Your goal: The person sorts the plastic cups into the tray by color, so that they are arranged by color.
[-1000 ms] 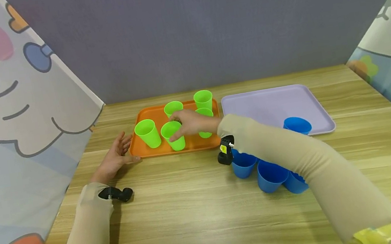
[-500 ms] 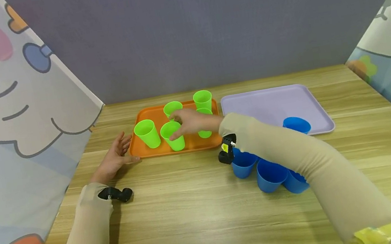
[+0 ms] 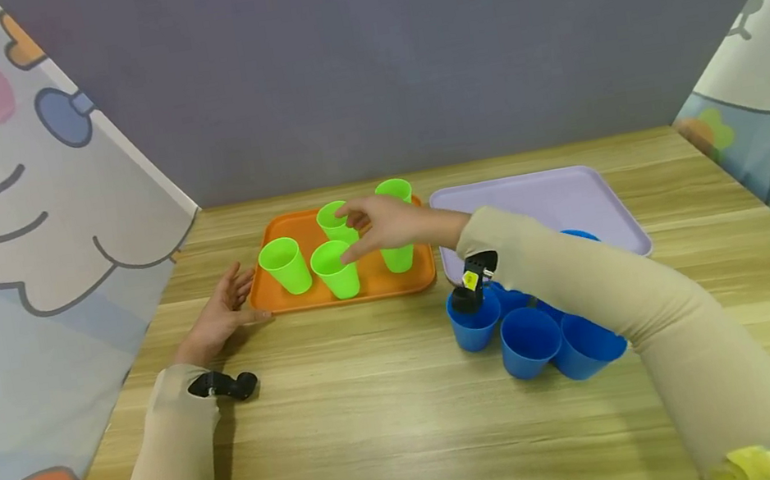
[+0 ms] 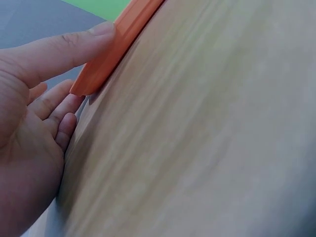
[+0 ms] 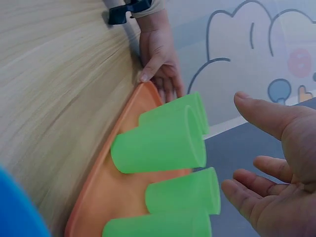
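Several green cups stand upright on an orange tray (image 3: 380, 284), among them a front-middle cup (image 3: 339, 280), a front-left cup (image 3: 288, 271) and a back cup (image 3: 332, 216). My right hand (image 3: 390, 223) hovers over the cups, thumb and fingers apart with nothing between them; the right wrist view shows it clear of the cup rims. Two cups at the tray's right are partly hidden behind it. At the tray's front-left corner my left hand (image 3: 220, 310) lies with its straight thumb (image 4: 64, 52) on the orange rim and relaxed fingers beside the corner.
Right of the orange tray lies a lilac tray (image 3: 535, 193). In front of it several blue cups (image 3: 531, 351) cluster under my right forearm, which hides part of them. A grey partition (image 3: 402, 55) rises behind the table, with printed cloth at both sides.
My right hand has come up off the front-middle green cup and shifted slightly right. That cup stays on the tray. The left hand keeps its place at the tray corner.
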Motion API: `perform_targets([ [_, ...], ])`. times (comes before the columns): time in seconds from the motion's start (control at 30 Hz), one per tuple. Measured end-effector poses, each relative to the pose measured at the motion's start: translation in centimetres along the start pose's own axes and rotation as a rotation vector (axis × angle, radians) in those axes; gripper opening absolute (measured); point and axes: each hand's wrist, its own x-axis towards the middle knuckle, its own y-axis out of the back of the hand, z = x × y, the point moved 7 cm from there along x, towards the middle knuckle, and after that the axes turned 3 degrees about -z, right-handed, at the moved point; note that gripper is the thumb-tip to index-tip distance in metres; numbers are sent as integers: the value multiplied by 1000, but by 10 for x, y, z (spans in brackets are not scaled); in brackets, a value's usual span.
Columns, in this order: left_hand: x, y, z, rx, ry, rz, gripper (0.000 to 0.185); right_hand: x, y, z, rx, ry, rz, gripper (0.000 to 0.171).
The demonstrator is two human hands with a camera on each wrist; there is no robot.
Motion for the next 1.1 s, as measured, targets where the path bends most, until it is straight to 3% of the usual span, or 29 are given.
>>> perform_targets([
  [0.3, -9, 6, 2, -42, 7, 24, 110, -32, 24, 6, 76, 27, 27, 74],
  [0.57, -14, 15, 26, -35, 7, 138, 100, -70, 45, 28, 52, 12, 58, 68],
  [0.7, -16, 20, 46, -109, -77, 232, 94, -92, 55, 40, 51, -11, 89, 67],
  [0.87, -20, 20, 75, -210, -246, 343, 82, -120, 69, 52, 34, -49, 149, 66],
  [1.1, -29, 3, 115, -259, -388, 386, 72, -158, 86, 67, 53, -19, 236, 64],
])
